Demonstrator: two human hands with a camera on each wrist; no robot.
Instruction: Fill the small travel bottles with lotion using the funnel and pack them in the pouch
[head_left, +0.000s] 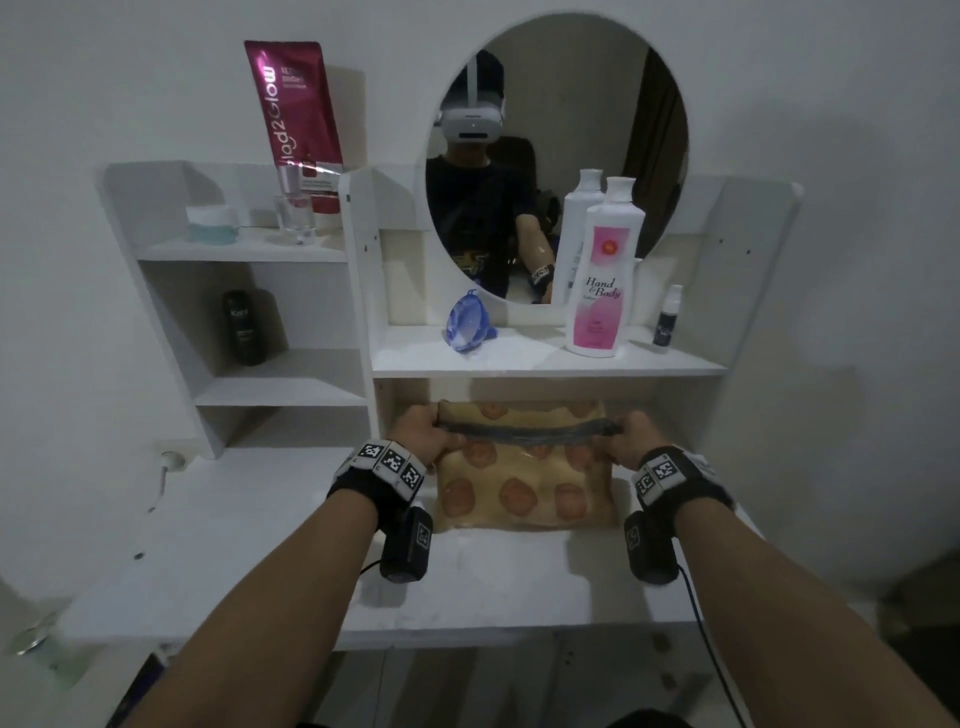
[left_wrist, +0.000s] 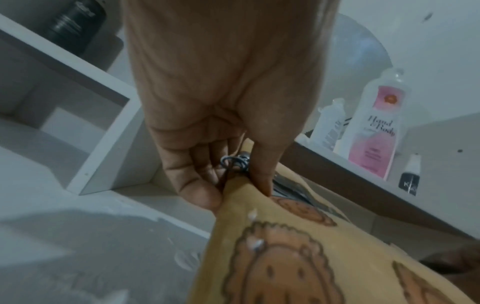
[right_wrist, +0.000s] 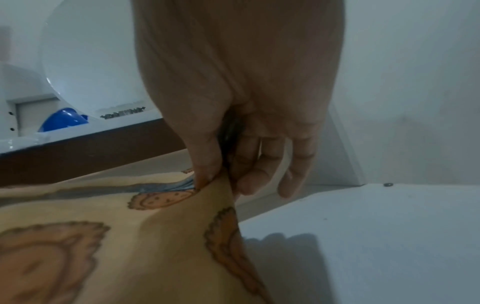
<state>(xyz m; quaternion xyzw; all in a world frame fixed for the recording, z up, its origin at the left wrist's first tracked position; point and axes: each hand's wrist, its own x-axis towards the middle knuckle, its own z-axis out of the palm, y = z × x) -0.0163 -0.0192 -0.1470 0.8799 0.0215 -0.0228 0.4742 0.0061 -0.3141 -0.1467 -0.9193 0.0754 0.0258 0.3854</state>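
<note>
A yellow pouch printed with orange cookie faces stands on the white desk under the shelf. Its dark zipper runs along the top, drawn shut. My left hand pinches the pouch's left top corner by the metal zipper pull. My right hand pinches the right top corner. A blue funnel lies on its side on the shelf above. The white and pink lotion bottle stands to its right, cap off. No travel bottles show outside the pouch.
A small dark spray bottle stands at the shelf's right end. The left shelves hold a black bottle, a pink tube, a glass and a teal jar. A round mirror backs the shelf.
</note>
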